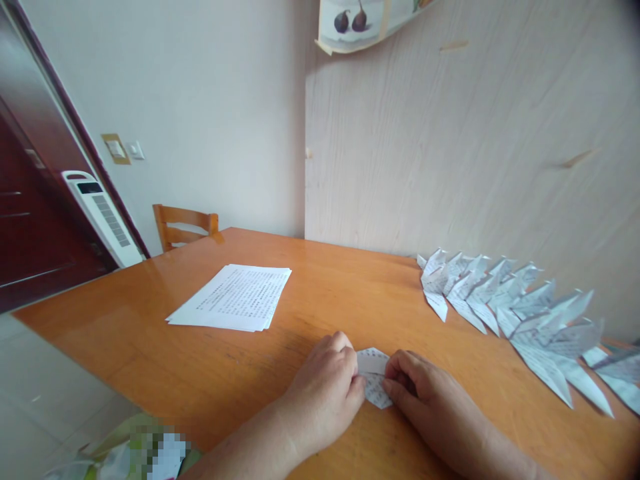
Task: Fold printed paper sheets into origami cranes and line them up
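Note:
A small folded piece of printed paper (374, 375) lies low over the table in front of me, its outline many-sided with a crease across the middle. My left hand (333, 383) pinches its left edge between thumb and curled fingers. On the opposite edge, my right hand (413, 383) grips the paper with thumb and forefinger. Both hands cover the paper's side ends, so those parts are hidden.
A stack of printed sheets (235, 297) rests on the wooden table (330, 287) to the left. Several folded paper cranes or similar pointed shapes (505, 293) stand in a row at right, near the wall. A chair (185, 223) is behind the far left edge.

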A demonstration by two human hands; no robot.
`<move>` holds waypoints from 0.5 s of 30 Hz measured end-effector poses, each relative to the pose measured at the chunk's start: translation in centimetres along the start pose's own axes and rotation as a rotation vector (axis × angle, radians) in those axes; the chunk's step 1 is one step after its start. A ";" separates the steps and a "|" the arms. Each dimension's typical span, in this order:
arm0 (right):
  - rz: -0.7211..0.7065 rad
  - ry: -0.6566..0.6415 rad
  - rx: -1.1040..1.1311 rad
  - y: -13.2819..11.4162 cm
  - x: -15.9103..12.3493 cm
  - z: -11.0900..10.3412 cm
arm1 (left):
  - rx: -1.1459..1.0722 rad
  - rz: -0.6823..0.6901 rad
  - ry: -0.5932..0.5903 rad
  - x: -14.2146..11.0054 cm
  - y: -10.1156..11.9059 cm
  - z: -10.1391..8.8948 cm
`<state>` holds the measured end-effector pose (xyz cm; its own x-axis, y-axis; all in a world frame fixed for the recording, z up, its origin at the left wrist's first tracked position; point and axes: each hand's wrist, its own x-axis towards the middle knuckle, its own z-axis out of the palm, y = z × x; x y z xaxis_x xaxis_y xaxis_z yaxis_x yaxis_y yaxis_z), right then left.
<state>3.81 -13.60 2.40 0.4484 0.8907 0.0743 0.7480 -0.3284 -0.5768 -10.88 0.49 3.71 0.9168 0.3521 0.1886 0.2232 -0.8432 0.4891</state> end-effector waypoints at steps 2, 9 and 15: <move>-0.003 -0.001 -0.002 0.1 0.0 0.0 | 0.018 0.002 -0.011 0.0 0.1 -0.1; -0.003 -0.012 -0.013 0.2 0.0 0.1 | 0.047 -0.012 -0.019 0.1 0.3 0.0; 0.008 -0.006 0.004 0.3 0.0 0.2 | 0.023 -0.001 -0.025 0.0 0.3 -0.2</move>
<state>3.92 -13.68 2.11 0.4513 0.8900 0.0649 0.7424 -0.3341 -0.5807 -10.86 0.37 4.06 0.9244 0.3427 0.1673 0.2310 -0.8523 0.4693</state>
